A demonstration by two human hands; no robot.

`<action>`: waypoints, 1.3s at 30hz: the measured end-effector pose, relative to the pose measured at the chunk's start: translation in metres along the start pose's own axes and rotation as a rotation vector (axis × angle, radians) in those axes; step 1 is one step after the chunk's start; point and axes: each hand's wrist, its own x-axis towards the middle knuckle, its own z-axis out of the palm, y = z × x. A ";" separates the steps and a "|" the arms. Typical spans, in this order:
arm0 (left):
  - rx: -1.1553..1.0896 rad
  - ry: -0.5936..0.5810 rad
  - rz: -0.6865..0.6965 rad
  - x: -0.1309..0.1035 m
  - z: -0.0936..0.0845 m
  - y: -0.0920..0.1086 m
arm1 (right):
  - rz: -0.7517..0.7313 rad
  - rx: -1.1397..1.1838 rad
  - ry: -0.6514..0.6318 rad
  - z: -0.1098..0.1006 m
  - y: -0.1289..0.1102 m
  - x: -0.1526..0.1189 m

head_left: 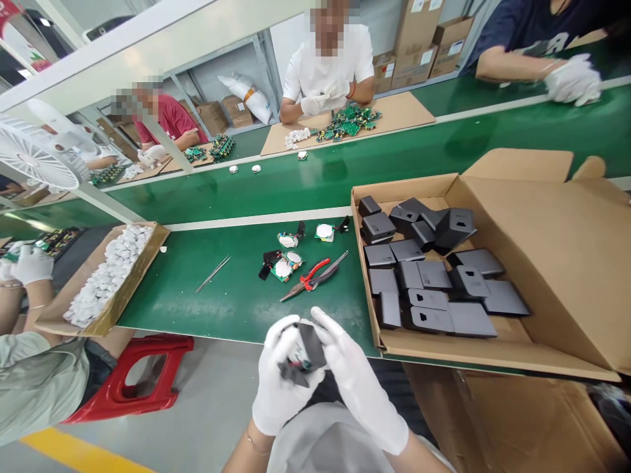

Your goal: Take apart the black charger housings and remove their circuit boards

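Note:
Gloved in white, my left hand (277, 374) is closed around a black plastic housing (311, 345) near the table's front edge. My right hand (352, 374) grips the same housing from the other side, its fingers along the top. Something pale and a bit of green show at the housing's open side, blurred. Just beyond my hands lie red-handled pliers (310, 281). Behind them are small circuit boards with white pads and black pieces: one board (283, 267) nearest, another board (288, 240) behind it, and a third board (325, 232) to the right.
Metal tweezers (213, 274) lie on the green table (172, 282). At right stands an open cardboard box (493, 351) of dark housings (434, 276); at left, a tray (111, 299) of white pieces (108, 272). Co-workers sit across and at left, beside a red stool (148, 374).

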 end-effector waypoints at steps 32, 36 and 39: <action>-1.240 0.210 -0.909 0.041 0.022 0.043 | -0.504 -0.398 0.182 -0.008 -0.034 0.015; -0.971 0.182 -0.739 0.035 0.024 0.047 | -0.663 -0.582 0.111 -0.004 -0.039 0.026; -0.806 0.128 -0.670 0.037 0.024 0.049 | -0.732 -0.656 0.119 -0.006 -0.038 0.030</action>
